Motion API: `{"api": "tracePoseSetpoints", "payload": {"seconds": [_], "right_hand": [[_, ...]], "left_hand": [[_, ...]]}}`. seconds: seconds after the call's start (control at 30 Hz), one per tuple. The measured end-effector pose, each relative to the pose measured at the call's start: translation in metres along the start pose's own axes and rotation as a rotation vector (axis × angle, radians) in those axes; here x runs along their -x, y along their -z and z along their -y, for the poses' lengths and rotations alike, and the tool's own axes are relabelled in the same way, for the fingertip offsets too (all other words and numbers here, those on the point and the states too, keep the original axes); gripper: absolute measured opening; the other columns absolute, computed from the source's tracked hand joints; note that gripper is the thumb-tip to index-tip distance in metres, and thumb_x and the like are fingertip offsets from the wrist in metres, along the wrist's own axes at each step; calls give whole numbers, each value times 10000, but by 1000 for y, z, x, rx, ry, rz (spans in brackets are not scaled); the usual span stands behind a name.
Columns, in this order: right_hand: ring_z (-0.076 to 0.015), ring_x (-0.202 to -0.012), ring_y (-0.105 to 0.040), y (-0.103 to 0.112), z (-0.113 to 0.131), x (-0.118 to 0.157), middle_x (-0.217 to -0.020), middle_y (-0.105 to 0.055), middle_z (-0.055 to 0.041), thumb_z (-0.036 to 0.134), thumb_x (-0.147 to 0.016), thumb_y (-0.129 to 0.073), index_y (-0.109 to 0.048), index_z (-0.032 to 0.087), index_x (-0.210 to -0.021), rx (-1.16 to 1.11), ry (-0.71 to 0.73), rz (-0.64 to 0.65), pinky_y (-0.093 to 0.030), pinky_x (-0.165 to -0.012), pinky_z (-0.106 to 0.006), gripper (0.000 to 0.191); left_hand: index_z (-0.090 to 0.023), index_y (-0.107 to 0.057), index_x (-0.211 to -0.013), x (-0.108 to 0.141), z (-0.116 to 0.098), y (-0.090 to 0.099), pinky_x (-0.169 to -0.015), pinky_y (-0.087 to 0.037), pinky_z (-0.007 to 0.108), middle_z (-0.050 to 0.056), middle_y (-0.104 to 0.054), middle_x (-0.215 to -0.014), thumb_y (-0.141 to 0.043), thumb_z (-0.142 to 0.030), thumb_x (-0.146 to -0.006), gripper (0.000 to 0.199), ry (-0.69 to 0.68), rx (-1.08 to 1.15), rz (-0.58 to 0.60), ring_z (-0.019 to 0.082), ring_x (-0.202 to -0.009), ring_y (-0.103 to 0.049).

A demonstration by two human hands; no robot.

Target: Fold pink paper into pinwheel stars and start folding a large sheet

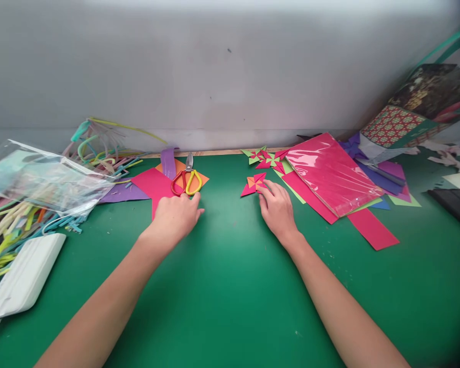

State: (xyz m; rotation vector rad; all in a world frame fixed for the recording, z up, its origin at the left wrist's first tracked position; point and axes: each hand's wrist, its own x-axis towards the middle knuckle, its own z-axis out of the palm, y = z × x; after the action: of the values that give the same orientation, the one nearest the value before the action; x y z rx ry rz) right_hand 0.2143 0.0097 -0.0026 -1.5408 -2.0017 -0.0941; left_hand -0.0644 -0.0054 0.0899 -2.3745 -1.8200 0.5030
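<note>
On the tabletop [230,286], the scissors [189,162] lie on paper sheets [149,183] left of the middle, with the plastic sleeve [57,179] over loose strips [2,243] farther left. Right of the scissors lies a folded piece [255,181], the folded cluster [270,160] behind it, and to its right a wrapped pack [331,171] on paper pieces [373,230].

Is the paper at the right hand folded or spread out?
Folded: the pink and orange paper shows triangular flaps near its middle.
</note>
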Motion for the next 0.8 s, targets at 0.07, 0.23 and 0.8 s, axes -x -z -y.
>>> {"api": "tracePoseSetpoints", "payload": {"seconds": [0.07, 0.23, 0.8], "right_hand": [[-345, -1385, -537, -2, 0, 1, -1507, -597, -152, 243, -1051, -460, -675, 178, -1343, 21, 10, 53, -423, -1175, -542, 368], [-359, -1444, -517, -10, -1, 3, -1553, -569, -166, 351, -1073, -439, -576, 148, -1483, 42, 27, 198, -404, -1207, -548, 477], [-323, -1451, -503, 0, 10, 1, -1588, -521, -173, 275, -1071, -456, -616, 177, -1423, -32, 112, 111, -398, -1195, -544, 399]], "left_hand": [[-152, -582, -1381, 2, -1, 0, -686, -553, 447, 217, -729, -1096, -466, -431, -1052, 447, -54, -3, 58, 410, -871, -752], [-137, -505, -1508, 6, -27, 2, -650, -560, 421, 273, -679, -1220, -478, -378, -1048, 520, -122, -29, 95, 387, -850, -757], [-66, -588, -1410, 18, -40, 8, -774, -474, 439, 212, -763, -796, -467, -397, -1065, 493, -210, -72, 82, 383, -810, -760]]}}
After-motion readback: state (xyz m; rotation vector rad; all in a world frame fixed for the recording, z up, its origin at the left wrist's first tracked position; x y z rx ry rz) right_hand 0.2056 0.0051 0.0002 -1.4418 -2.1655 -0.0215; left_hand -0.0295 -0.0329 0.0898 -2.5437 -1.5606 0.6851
